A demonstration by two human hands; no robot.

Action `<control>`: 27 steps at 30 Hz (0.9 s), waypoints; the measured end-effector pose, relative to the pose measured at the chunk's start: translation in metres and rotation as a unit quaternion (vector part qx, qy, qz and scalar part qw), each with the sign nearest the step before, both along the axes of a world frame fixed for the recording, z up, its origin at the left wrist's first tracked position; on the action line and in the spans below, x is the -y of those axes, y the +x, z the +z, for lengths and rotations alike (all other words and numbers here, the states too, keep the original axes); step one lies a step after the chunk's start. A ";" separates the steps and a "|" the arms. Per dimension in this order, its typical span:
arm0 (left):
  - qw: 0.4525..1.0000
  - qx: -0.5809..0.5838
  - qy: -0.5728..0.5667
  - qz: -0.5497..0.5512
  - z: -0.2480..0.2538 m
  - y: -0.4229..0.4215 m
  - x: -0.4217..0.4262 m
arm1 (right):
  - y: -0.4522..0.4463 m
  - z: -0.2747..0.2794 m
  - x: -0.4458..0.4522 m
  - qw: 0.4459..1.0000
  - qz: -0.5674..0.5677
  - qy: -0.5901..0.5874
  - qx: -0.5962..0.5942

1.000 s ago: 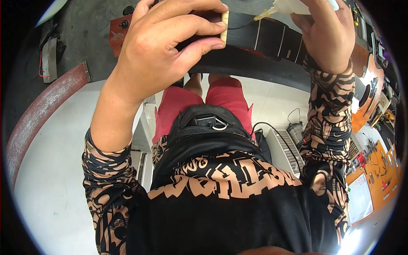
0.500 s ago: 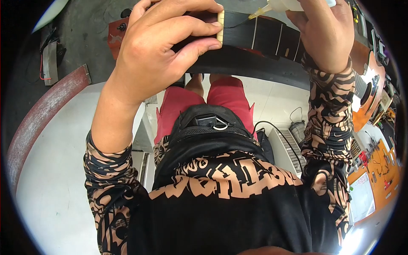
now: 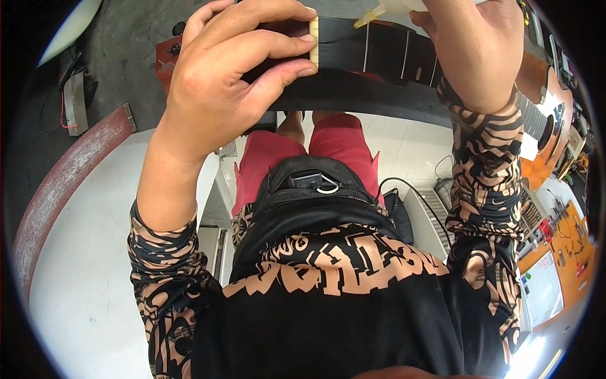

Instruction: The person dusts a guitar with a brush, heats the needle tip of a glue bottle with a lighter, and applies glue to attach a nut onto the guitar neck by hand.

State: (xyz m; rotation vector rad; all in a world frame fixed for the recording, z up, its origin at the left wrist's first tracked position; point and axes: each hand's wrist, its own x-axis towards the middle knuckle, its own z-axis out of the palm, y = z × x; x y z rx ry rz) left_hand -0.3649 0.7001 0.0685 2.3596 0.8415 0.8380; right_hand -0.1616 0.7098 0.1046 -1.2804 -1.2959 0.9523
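At the top of the view, my left hand [image 3: 233, 69] pinches a cream-coloured guitar nut [image 3: 314, 44] between thumb and fingers, at the end of a dark fretboard [image 3: 385, 50]. My right hand [image 3: 476, 50] grips a whitish bottle [image 3: 404, 5], partly cut off by the top edge. The bottle's yellowish tip [image 3: 368, 19] points down-left over the fretboard, a little right of the nut. Left of my left hand shows a reddish-brown headstock [image 3: 166, 60] with a dark tuning peg; the neck between is hidden behind my fingers.
A long curved red-brown bar [image 3: 76, 170] lies on the left along a white surface [image 3: 95, 252]. A metal block [image 3: 76, 104] sits at the upper left. On the right are an orange-brown guitar body [image 3: 543, 167] and an orange board with tools [image 3: 571, 252].
Both hands have shifted left in the view, along with the nut, bottle and fretboard. The bottle tip stays over the fretboard near the nut, and both holds are unchanged.
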 end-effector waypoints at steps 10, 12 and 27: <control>1.000 0.015 -0.013 -0.005 -0.001 -0.001 -0.001 | 0.008 0.000 -0.005 0.997 0.069 0.006 0.045; 1.000 0.013 -0.012 -0.006 -0.001 -0.002 -0.001 | 0.007 -0.001 -0.006 0.997 0.067 0.005 0.037; 1.000 0.007 -0.010 -0.001 -0.002 -0.004 0.000 | 0.011 -0.005 -0.009 0.995 0.096 0.009 0.019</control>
